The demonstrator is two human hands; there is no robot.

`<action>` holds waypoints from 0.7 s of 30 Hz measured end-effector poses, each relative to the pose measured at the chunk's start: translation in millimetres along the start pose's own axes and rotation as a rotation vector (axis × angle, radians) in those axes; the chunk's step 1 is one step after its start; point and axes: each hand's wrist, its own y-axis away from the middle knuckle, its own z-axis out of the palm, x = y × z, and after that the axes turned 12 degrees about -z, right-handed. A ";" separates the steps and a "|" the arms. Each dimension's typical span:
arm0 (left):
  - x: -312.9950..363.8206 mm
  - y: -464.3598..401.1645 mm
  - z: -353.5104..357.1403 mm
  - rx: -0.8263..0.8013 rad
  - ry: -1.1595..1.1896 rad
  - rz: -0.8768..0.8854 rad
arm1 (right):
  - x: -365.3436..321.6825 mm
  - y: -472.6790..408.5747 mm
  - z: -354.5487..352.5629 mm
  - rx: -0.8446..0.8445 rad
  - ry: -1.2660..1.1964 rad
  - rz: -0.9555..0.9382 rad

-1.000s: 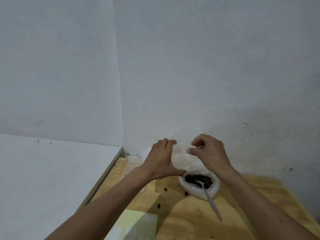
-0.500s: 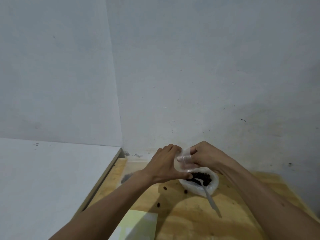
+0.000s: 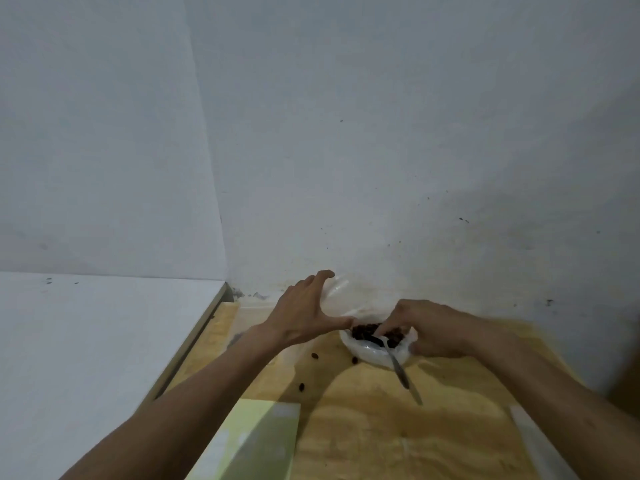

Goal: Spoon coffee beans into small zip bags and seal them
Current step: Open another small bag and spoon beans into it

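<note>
The pale wall (image 3: pixel 381 133) fills most of what I see, meeting in a corner above a white ledge (image 3: pixel 86 341) on my left. Below it lies the wooden surface (image 3: pixel 398 438), with a pale green sheet (image 3: pixel 256 441) at its near edge, partly under my left forearm.

My left hand (image 3: pixel 304 313) is raised over the surface with fingers and thumb spread wide. A small clear zip bag (image 3: pixel 334 289) shows against its fingers, but I cannot tell if I am gripping it or if it merely rests there. My right hand (image 3: pixel 426 327) is down at the white plastic bag of beans (image 3: pixel 374 355), which sits on the surface near the wall with its mouth open. My fingertips reach into the dark coffee beans (image 3: pixel 367 330) inside, fingers bent; the frame is too blurred to tell what, if anything, they pinch.

A metal spoon (image 3: pixel 398 368) rests with its bowl in the bag, its handle sticking out over the rim towards me, untouched by either hand.

A few loose beans (image 3: pixel 315 355) lie scattered on the wood just left of the bag.
</note>
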 end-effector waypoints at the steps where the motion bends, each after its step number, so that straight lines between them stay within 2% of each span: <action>1: 0.3 -0.4 2.0 -0.007 -0.001 0.000 | -1.0 5.4 5.8 -0.036 0.043 -0.020; 3: 1.0 -0.6 6.5 -0.016 -0.001 -0.008 | -1.3 12.4 17.5 -0.049 0.060 -0.053; 5: 2.2 0.1 10.3 -0.020 0.005 -0.020 | -2.9 14.6 25.9 0.038 0.039 -0.084; 8: 3.8 -0.2 14.3 -0.040 0.024 -0.038 | 2.5 9.7 33.8 0.353 0.067 -0.058; 10: 4.6 0.6 15.4 -0.065 0.027 -0.037 | 8.6 5.2 31.0 0.565 0.096 0.061; 12: 3.1 0.9 15.8 -0.063 0.015 -0.025 | 16.3 2.3 27.7 0.672 0.060 0.208; 16: -0.9 2.5 15.0 -0.103 0.020 -0.031 | 26.1 0.4 32.2 0.727 -0.163 0.430; 21: -5.1 3.2 16.2 -0.161 -0.034 -0.041 | 17.9 -8.9 53.1 0.802 -0.689 0.640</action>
